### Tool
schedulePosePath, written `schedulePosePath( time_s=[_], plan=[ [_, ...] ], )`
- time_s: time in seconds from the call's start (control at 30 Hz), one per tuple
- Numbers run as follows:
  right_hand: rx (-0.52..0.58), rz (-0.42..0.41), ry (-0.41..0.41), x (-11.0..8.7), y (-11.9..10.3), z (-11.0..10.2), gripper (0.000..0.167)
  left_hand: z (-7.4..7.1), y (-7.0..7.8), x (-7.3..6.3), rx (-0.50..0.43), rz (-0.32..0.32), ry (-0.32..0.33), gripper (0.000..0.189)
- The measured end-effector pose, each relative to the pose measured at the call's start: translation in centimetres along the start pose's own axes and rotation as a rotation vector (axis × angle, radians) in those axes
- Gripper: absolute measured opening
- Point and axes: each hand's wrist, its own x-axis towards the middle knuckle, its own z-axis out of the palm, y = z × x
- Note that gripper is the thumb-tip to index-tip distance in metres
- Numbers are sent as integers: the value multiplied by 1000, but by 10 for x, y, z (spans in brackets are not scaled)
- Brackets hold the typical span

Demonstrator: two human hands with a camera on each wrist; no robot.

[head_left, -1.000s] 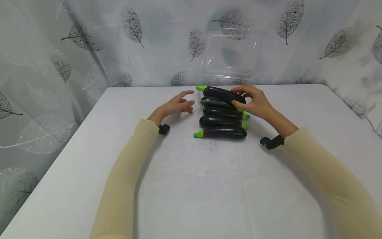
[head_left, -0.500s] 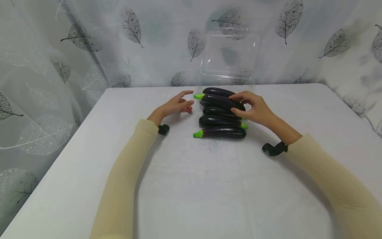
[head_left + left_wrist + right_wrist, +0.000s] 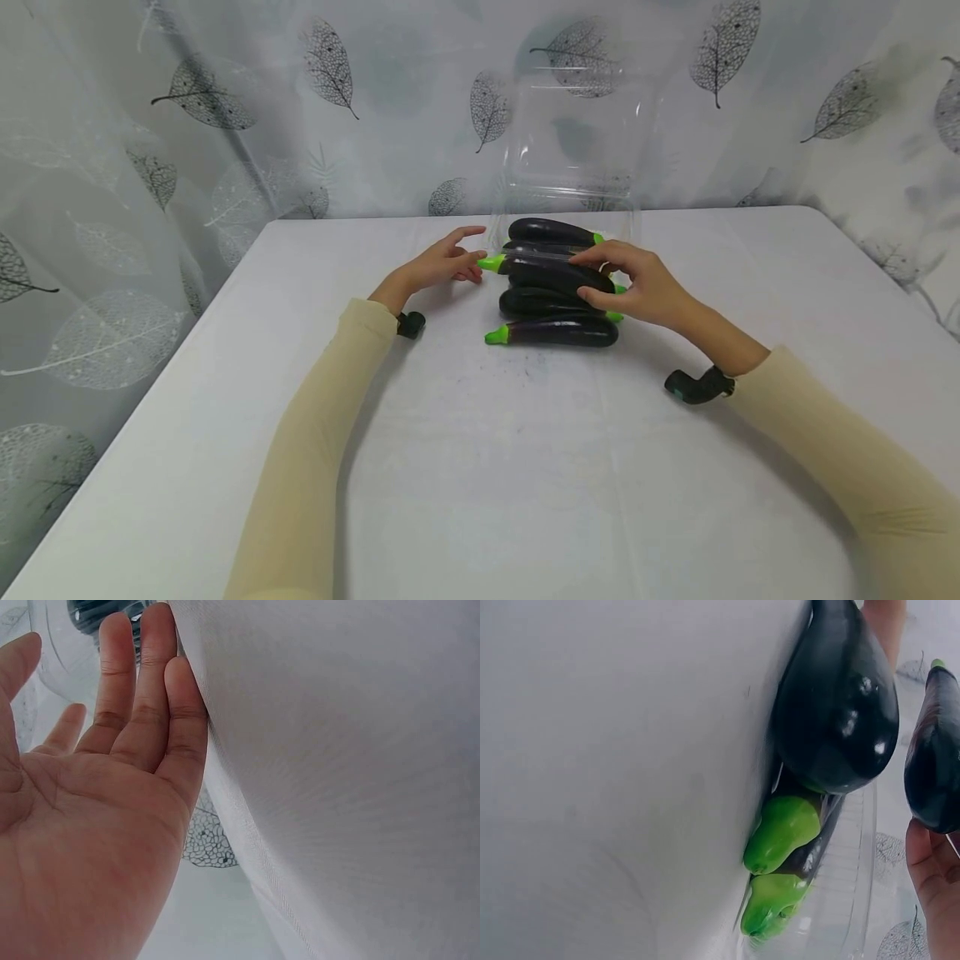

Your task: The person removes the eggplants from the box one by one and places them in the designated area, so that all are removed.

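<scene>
In the head view, my right hand (image 3: 637, 283) pinches the blunt end of a dark purple eggplant (image 3: 551, 269) between thumb and fingers. Its green stem end points left, and it is held above the other eggplants, partly covering them. Closest to me on the white table lies another eggplant (image 3: 562, 331), stem to the left. Farther back, one eggplant (image 3: 551, 231) lies at the clear plastic container, stem to the right. My left hand (image 3: 446, 260) holds nothing, fingers extended beside the container's left side; the left wrist view shows its bare palm (image 3: 97, 817).
The container's transparent lid (image 3: 573, 150) stands upright against the leaf-patterned curtain (image 3: 405, 108). Green stem ends (image 3: 784, 832) of eggplants show near the container wall in the right wrist view. White cloth (image 3: 480, 467) covers the table.
My right hand has brought the held eggplant toward me from the container, uncovering the back eggplant. The left hand has stayed almost still.
</scene>
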Motion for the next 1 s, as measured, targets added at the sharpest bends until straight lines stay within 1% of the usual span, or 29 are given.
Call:
schedulePosePath(
  time_s=[0.17,0.47,0.63,0.8,1.0],
  plan=[
    [3,-10,-23,-3,-8,1,44,0,0,-2,-13,-16,10,61],
    [-59,2,-77,-14,-20,2,40,0,-1,0,-37,20,-7,62],
    [-30,-16,-94,-20,-22,2,40,0,-1,0,-48,29,-5,62],
    [-5,-66,-111,-23,-22,4,42,1,-1,0,-36,24,-5,61],
    [-11,-76,-173,-24,-28,5,39,0,1,-2,-33,29,-2,61]
  ],
)
